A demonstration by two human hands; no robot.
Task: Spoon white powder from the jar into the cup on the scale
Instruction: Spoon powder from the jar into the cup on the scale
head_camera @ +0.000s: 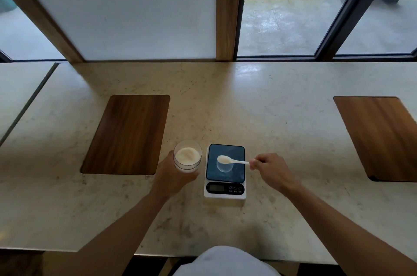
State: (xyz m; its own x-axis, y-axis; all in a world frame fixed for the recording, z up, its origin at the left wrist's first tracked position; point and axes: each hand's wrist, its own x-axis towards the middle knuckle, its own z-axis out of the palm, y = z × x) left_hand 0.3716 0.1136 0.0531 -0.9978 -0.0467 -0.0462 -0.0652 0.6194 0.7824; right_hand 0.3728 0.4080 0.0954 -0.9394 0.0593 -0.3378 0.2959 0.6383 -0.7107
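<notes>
A clear jar of white powder stands on the stone counter, just left of the scale; my left hand is wrapped around its lower side. The white scale has a dark glass plate, and a small clear cup stands on it. My right hand pinches the handle end of a white spoon. The spoon's bowl holds a heap of white powder and hovers level over the cup's far rim.
A dark wooden inlay lies in the counter left of the jar, another wooden inlay at the far right. The counter's front edge runs close to my body. Windows and wooden posts stand behind the counter.
</notes>
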